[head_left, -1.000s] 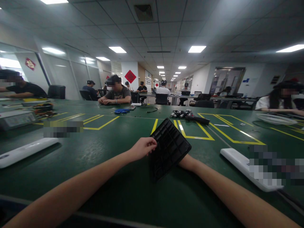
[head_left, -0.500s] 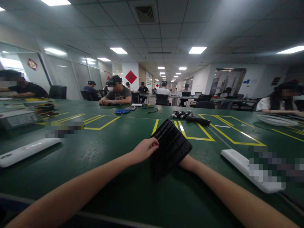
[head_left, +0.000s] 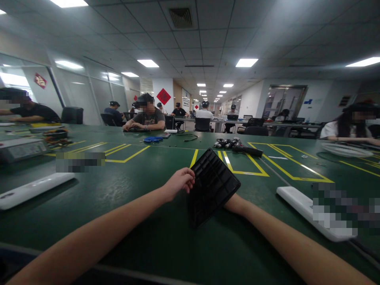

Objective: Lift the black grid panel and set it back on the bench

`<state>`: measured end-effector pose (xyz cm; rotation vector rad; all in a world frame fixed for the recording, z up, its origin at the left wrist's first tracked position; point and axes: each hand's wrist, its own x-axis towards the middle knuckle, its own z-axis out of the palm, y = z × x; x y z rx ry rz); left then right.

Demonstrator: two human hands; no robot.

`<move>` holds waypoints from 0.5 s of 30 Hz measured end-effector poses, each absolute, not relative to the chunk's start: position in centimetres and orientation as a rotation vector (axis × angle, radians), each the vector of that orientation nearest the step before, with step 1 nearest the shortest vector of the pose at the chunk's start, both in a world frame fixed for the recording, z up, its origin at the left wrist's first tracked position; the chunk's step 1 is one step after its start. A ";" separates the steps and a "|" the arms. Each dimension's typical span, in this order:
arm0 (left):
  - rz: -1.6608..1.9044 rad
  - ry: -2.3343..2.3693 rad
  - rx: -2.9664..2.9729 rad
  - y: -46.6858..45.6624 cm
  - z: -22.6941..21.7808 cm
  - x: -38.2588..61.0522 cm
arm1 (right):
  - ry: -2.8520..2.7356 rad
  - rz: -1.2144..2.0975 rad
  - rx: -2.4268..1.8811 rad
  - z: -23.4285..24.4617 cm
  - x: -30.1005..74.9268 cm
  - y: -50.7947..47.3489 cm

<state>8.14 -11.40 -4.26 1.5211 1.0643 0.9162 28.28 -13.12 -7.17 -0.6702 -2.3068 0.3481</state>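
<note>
A black plastic tray point(head_left: 214, 186) with a grid of ribs or compartments is held tilted above the green table point(head_left: 142, 237). My right hand point(head_left: 233, 202) supports it from behind on the right side; its fingers are hidden by the tray. At the tray's left edge is my left hand point(head_left: 179, 183), its fingers curled inward close to the ribbed face. Whether those fingertips touch the tray or pinch something small cannot be made out.
White power strips point(head_left: 314, 213) lie right and left. Beyond the tray are bundled black cables point(head_left: 228, 143), a blue item point(head_left: 153, 139) and yellow tape outlines point(head_left: 249, 173). A grey box point(head_left: 23, 149) stands far left. Other people point(head_left: 145, 114) sit around the table.
My left hand has drawn slightly left, away from the tray's face, and its fingers have loosened a little. The tray and right hand have hardly moved.
</note>
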 end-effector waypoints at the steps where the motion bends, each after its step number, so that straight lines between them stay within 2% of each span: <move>1: 0.898 1.041 1.364 -11.3 -4.2 8.2 | -2.325 0.338 -0.657 -7.2 28.3 -13.0; 5: 0.836 0.997 1.244 -10.9 -4.5 8.3 | -2.307 0.362 -0.657 -7.6 28.4 -12.6; 15: 0.734 1.225 2.314 -10.9 -5.8 8.6 | -2.303 0.441 -0.677 -7.4 28.4 -13.1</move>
